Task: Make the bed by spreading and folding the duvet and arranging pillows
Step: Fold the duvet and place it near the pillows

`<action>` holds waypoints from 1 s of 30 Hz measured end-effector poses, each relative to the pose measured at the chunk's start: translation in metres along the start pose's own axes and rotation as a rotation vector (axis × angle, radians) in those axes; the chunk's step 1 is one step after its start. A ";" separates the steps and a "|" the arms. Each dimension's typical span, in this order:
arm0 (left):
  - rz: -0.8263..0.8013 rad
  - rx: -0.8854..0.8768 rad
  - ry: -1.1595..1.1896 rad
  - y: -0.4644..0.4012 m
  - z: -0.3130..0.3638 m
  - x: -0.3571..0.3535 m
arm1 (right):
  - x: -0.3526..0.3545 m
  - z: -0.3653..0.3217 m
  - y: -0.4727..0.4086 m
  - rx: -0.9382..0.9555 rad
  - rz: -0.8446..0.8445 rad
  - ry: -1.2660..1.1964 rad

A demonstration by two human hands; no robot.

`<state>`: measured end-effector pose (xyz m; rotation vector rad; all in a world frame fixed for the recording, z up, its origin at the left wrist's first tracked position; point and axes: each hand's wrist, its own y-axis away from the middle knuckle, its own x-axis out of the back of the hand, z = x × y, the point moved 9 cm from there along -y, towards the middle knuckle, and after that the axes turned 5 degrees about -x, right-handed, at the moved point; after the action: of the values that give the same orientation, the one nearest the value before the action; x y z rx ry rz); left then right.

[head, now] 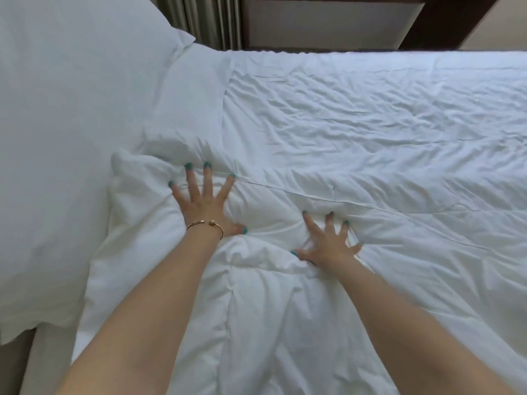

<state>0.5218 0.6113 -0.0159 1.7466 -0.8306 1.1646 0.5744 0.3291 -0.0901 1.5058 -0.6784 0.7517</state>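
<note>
Two hands flat on one white duvet (313, 280): left hand (204, 202) and right hand (328, 243) both splayed, fingers straight, pressing its puffy folded top band near the bed's near edge, gripping nothing. One pillow (71, 124) sits at the head end, touching the fold. Duvet looks light, soft, limp and slippery on the sheet (342, 109); best pinched along the seamed fold edge, hands apart.

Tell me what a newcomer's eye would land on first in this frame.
Two bare hands with teal-painted nails, spread flat on the puffy white duvet: the left hand at centre-left, a thin gold bangle on its wrist, and the right hand lower, at centre. A large white pillow fills the left side, and the wrinkled white bedsheet stretches beyond.
</note>
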 end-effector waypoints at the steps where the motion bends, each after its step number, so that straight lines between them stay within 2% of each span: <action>1: -0.002 -0.015 -0.005 -0.005 0.007 -0.008 | -0.005 0.001 -0.007 -0.016 0.007 0.012; 7: -0.019 -0.058 0.104 -0.031 0.031 -0.041 | -0.016 -0.002 -0.036 0.007 -0.042 0.022; 12: -0.044 -0.049 0.079 -0.036 0.040 -0.048 | -0.018 0.004 -0.045 0.030 -0.062 0.018; 16: -0.042 0.008 -0.025 -0.037 0.044 -0.043 | -0.023 0.002 -0.053 0.076 -0.066 0.013; 19: -0.044 0.053 -0.150 -0.018 0.076 -0.026 | -0.025 0.002 -0.058 0.118 -0.069 -0.008; 21: -0.039 -0.016 0.011 0.008 0.118 -0.016 | -0.021 0.001 -0.063 0.194 -0.126 -0.041; 24: -0.067 -0.102 0.302 0.064 0.186 -0.010 | 0.010 0.011 -0.056 0.405 -0.290 -0.166; 26: -0.093 -0.046 0.425 0.088 0.222 -0.010 | 0.050 0.044 -0.050 0.517 -0.214 -0.171; 28: -0.176 0.032 0.536 0.101 0.261 -0.015 | 0.086 0.094 -0.039 0.618 -0.014 0.017; 30: -0.193 0.015 0.547 0.103 0.316 -0.006 | 0.104 0.166 -0.030 0.625 0.082 0.125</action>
<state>0.5474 0.2820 -0.0549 1.3773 -0.3173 1.4204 0.6726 0.1678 -0.0308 1.9772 -0.4269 1.1830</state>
